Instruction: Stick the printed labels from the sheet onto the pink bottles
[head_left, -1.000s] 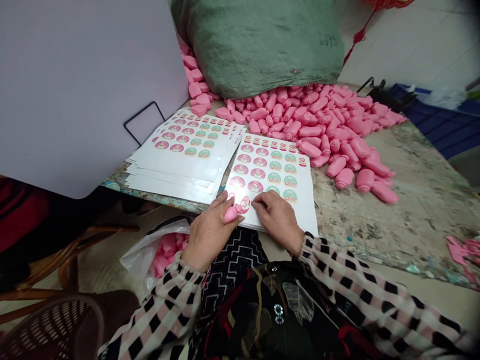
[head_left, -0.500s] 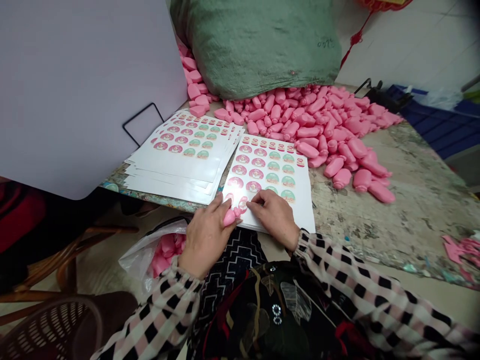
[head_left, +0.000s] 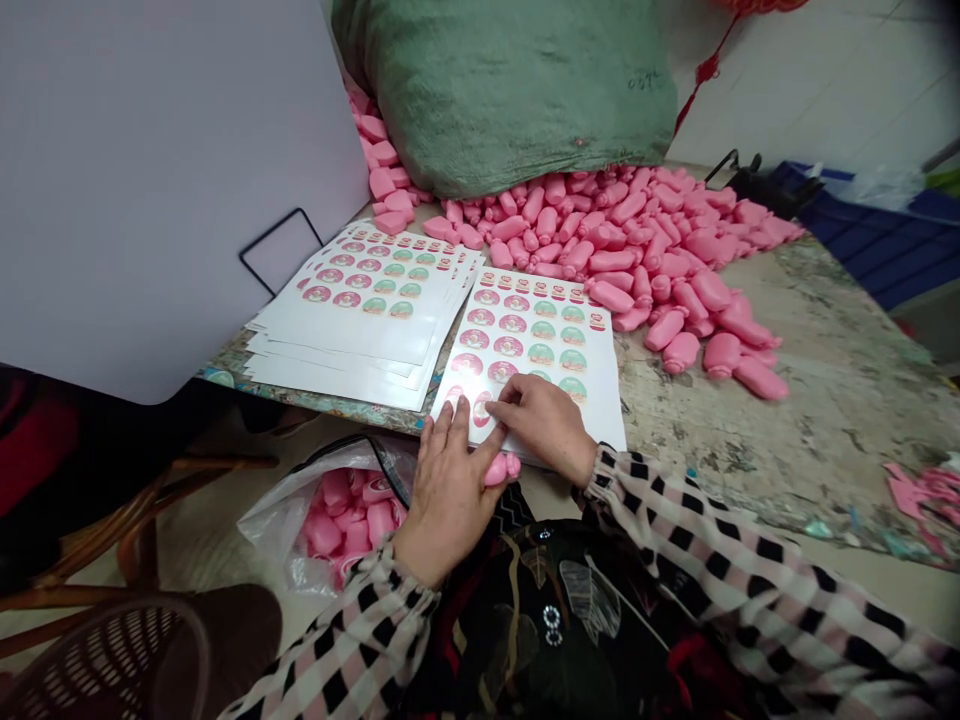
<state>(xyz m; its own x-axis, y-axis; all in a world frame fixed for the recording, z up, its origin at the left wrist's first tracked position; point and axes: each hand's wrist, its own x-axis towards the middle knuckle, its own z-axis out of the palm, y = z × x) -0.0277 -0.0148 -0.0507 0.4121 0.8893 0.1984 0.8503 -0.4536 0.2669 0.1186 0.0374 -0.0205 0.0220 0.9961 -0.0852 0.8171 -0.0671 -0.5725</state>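
In my left hand (head_left: 457,475) a small pink plastic toy bottle (head_left: 501,469) is held between thumb and index finger, its knobbed cap pointing right. The other fingers of that hand lie on the lower left of a sticker sheet (head_left: 609,410). Close by, my right hand (head_left: 544,420) pinches the right edge of an oval pink-rimmed sticker (head_left: 482,408) near the sheet's bottom edge. Whether this sticker is fully off the sheet I cannot tell. Rows of pink and green round labels and small red ones cover the sheet.
More sticker sheets (head_left: 352,340) are stacked to the left, beside a large pale panel (head_left: 172,180). Many pink bottles (head_left: 622,240) lie heaped at the back, under a green sack (head_left: 510,90). A plastic bag (head_left: 274,530) of pink pieces stands below the table edge, near a brown basket (head_left: 105,670).
My left hand has moved right and turned, carrying the pink bottle down below the sheet's edge. The pinched sticker now stands more upright at my right fingertips. My right hand has barely moved.
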